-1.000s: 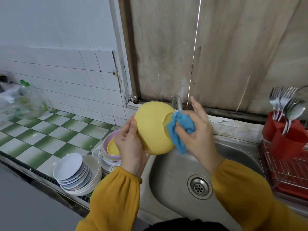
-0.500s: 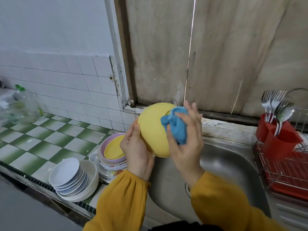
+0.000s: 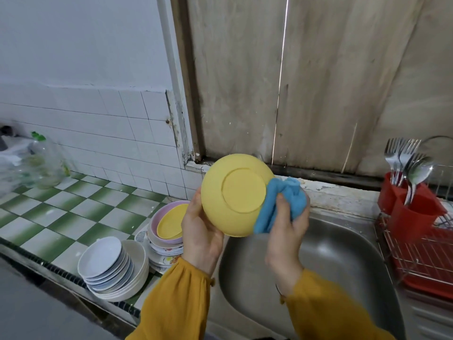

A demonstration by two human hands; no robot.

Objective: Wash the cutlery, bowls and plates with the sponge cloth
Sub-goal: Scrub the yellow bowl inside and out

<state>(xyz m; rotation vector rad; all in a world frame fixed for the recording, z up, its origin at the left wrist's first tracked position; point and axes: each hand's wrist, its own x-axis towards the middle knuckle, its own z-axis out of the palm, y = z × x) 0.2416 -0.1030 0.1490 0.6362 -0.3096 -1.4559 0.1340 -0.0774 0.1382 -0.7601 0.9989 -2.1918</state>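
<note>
**Sink** (image 3: 318,261): steel basin, taken as the landmark for every entry below.

**Surface** (image 3: 73,209): green-and-white tiles left of the sink. It carries a stack of white plates (image 3: 105,263) off the sink's near left corner. Stacked bowls (image 3: 166,231) stand just beside the sink's left rim. I judge both stacks still unwashed.

**Drying rack** (image 3: 421,261): right of the sink, with a red holder (image 3: 414,212) of forks and spoons (image 3: 411,168).

**Yellow bowl** (image 3: 235,192): held in the air over the sink's far left part. Half a second ago its flank and rim faced me. Now its foot ring faces me squarely, so I have turned it.

**Left grip** (image 3: 201,231): closed on the bowl's left edge, thumb on the outer wall.

**Right grip** (image 3: 286,231): closed round the sponge cloth (image 3: 282,200), thumb pinching it.

**Sponge cloth**: blue and bunched, pressed to the bowl's right outer wall above the sink. A moment earlier it sat at the rim.

**Reading**: the wiping has passed from the rim to the underside. I judge this bowl nearly finished, with the stacks left of the sink still to come.
</note>
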